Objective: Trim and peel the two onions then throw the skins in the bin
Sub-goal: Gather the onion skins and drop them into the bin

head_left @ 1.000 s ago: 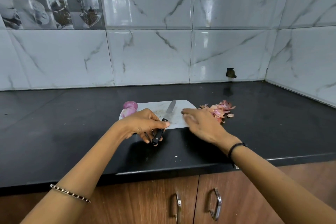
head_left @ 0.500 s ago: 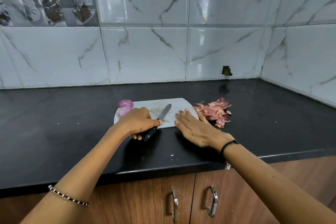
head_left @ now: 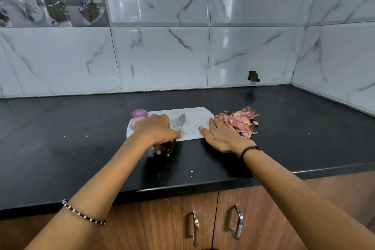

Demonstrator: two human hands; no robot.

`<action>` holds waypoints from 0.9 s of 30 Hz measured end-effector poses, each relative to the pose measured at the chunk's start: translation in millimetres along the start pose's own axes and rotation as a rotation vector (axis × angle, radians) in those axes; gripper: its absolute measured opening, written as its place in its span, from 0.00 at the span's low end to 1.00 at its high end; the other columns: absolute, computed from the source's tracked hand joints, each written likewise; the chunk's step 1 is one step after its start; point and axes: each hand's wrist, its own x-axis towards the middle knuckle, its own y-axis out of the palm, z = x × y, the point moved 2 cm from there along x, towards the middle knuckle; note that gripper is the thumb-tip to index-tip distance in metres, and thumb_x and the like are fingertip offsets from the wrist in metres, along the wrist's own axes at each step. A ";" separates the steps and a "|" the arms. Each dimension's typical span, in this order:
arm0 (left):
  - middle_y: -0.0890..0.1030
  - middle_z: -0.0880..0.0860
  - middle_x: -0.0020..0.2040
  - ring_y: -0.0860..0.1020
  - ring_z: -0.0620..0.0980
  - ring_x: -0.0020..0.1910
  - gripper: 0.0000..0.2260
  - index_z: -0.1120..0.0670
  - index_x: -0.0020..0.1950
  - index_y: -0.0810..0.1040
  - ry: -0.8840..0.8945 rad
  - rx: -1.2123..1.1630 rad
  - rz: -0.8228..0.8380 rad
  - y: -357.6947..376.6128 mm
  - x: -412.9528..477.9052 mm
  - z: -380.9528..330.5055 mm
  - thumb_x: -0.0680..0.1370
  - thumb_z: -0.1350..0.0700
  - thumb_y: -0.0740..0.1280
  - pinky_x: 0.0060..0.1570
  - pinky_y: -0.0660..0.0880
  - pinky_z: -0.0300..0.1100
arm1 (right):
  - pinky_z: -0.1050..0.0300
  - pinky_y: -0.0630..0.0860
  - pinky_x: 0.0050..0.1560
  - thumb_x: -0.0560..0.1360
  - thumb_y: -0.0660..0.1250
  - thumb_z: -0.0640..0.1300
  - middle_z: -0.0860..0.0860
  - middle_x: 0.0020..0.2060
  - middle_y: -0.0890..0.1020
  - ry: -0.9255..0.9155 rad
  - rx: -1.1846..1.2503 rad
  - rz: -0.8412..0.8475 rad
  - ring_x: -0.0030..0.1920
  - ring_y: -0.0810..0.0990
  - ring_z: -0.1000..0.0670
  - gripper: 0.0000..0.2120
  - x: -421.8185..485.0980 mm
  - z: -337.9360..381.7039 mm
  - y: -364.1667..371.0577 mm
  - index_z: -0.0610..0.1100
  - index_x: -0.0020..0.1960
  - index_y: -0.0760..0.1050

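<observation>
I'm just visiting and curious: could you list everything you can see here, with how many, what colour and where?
onions: two, purple-pink, far left corner of the cutting board
cutting board: one, white, on the countertop
knife: one, grey blade, black handle, across the board's near edge
onion skins: one pile, pink, on the countertop right of the board
countertop: one, black
wall tiles: white marble, behind the countertop
cabinet doors: two, brown wood, metal handles, below
left hand: grips the knife handle
right hand: flat, fingers straight, against the skins
</observation>
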 end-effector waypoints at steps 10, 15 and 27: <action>0.85 0.49 0.30 0.84 0.48 0.28 0.18 0.55 0.47 0.76 -0.020 -0.065 0.038 5.2 8.6 5.2 0.78 0.40 0.67 0.38 0.81 0.43 | 0.47 0.30 0.78 0.85 0.39 0.59 0.39 0.82 0.45 -0.082 -0.008 0.044 0.82 0.38 0.46 0.35 -4.8 16.8 3.2 0.35 0.82 0.45; 0.85 0.51 0.32 0.86 0.50 0.31 0.15 0.56 0.45 0.78 -0.012 -0.085 0.027 2.7 9.0 1.5 0.78 0.44 0.69 0.39 0.82 0.43 | 0.48 0.35 0.80 0.86 0.41 0.58 0.42 0.82 0.47 -0.066 0.038 0.008 0.82 0.42 0.47 0.33 2.4 7.3 2.5 0.37 0.82 0.46; 0.78 0.53 0.46 0.78 0.57 0.50 0.22 0.54 0.42 0.69 -0.017 0.216 -0.332 0.2 12.8 -9.6 0.82 0.37 0.55 0.43 0.66 0.45 | 0.49 0.39 0.81 0.85 0.40 0.61 0.43 0.82 0.49 -0.087 0.036 -0.056 0.82 0.44 0.48 0.35 23.8 8.1 12.0 0.37 0.82 0.46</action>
